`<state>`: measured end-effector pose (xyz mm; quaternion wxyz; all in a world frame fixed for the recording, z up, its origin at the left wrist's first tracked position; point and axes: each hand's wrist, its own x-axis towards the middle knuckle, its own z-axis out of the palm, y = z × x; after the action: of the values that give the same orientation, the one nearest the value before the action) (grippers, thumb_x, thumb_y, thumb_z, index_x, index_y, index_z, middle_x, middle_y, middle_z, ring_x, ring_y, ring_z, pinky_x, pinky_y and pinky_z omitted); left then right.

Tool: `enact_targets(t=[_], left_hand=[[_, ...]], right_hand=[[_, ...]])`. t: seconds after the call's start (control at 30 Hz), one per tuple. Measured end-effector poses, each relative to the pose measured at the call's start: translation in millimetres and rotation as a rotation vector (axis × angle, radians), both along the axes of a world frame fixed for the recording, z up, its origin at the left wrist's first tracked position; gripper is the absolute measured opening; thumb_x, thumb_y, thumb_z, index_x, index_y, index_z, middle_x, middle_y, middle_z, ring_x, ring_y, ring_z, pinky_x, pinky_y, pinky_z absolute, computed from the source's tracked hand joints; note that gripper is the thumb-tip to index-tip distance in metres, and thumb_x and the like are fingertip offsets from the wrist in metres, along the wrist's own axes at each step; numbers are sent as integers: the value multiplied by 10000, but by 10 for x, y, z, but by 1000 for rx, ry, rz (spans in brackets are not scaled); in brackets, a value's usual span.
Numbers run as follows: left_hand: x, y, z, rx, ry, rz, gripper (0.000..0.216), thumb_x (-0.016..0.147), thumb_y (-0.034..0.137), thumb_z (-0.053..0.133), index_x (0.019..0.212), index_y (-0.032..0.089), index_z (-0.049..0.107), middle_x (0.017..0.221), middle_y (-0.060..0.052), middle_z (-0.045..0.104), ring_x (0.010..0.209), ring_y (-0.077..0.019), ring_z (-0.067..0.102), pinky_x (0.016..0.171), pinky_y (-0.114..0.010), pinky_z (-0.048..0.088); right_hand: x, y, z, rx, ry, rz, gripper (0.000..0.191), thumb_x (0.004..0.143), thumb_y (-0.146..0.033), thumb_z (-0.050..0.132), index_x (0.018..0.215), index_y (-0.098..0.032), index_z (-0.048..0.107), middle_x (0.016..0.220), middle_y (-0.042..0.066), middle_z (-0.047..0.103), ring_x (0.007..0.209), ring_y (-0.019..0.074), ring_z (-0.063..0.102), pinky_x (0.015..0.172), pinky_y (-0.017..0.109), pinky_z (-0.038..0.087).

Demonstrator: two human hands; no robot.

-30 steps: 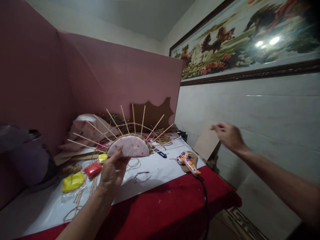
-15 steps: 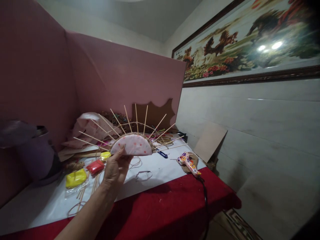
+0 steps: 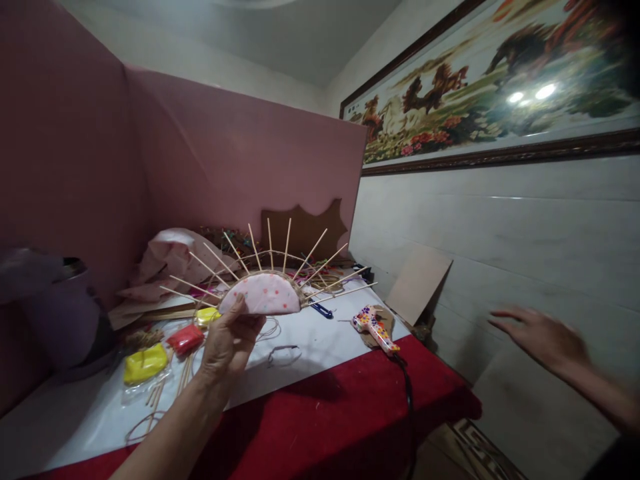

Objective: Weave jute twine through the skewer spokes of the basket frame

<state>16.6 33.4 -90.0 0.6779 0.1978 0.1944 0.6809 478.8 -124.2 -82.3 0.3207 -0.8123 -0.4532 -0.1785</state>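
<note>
My left hand grips the lower edge of a half-round craft piece, thumb in front and fingers behind. Pale cloth with small coloured dots covers its face. Thin wooden sticks fan out from its curved rim, and a strand of twine links several of them partway along. The piece is held up above the table. At the far right, my right hand hangs in the air before the wall, fingers stretched out and nothing in them. Nearest to it on the table lies a flower-patterned glue gun.
The table has a white sheet over a red cloth. Yellow and red packets, a blue cutter, a loop of twine and crumpled cloth lie about. A purple bucket stands left; a black cord hangs over the front.
My right hand has come into view from the right. The craft piece in my left hand has tilted slightly, and the view has shifted a little.
</note>
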Motion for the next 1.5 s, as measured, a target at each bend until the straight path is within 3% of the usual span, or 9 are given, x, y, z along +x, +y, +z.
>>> enact_targets(t=[0.1,0.2,0.3,0.43,0.73,0.9,1.07,1.3,1.5], left_hand=[[1,-8,1,-8,2,-18,141,780,54,521,725,144,615,637,-27,665,530,-128,614,520,-277,543],[5,-15,12,-20,-2,-39,148,790,55,507,715,139,603,618,-20,648,541,-133,616,519,-283,542],[11,-27,27,-38,-6,-49,145,795,51,499,729,132,600,622,-22,645,571,-144,628,521,-288,543],[19,-41,31,-32,-15,-63,154,801,44,487,789,131,613,655,-32,659,566,-138,624,518,-282,541],[34,-48,24,-35,-10,-73,169,798,34,480,803,136,616,650,-39,666,526,-135,611,494,-276,533],[25,-47,10,-28,3,-69,173,797,42,490,817,151,623,688,-46,677,560,-147,626,496,-277,534],[30,-47,22,-39,-10,-62,154,808,53,489,814,133,620,673,-40,669,532,-128,611,506,-276,538],[38,-26,17,-56,-7,-56,130,803,61,509,810,128,620,685,-41,671,558,-131,619,511,-273,540],[38,-33,-2,-43,22,-61,147,802,54,504,787,142,621,701,-37,673,580,-133,624,511,-277,541]], right_hand=[[-678,605,118,109,288,403,117,707,-392,648,697,-281,687,836,82,701,822,290,624,765,437,455],[-1449,922,159,70,613,794,277,658,-462,667,792,-221,695,813,60,696,783,237,622,719,373,481],[-2046,1094,125,83,815,1022,276,700,-425,648,862,-205,687,695,25,651,648,161,571,578,283,446],[-2459,1285,94,149,1028,1248,224,676,-330,694,844,-184,672,641,1,598,553,101,479,494,234,334],[-2710,1407,173,229,1080,1257,222,681,-364,689,697,-160,601,522,-48,462,453,61,325,435,224,219],[-2599,1433,149,294,1070,1284,215,696,-345,670,655,-174,546,536,-52,455,461,64,334,434,216,237],[-2422,1442,150,403,1194,1178,171,718,-291,635,678,-186,506,576,-49,494,473,69,386,436,204,280],[-2560,1372,152,183,1235,1292,173,675,-262,677,750,-180,546,635,-28,552,477,71,431,433,209,302],[-2719,1430,182,158,1108,1338,164,709,-306,668,735,-171,579,599,-37,532,457,56,385,415,204,266]])
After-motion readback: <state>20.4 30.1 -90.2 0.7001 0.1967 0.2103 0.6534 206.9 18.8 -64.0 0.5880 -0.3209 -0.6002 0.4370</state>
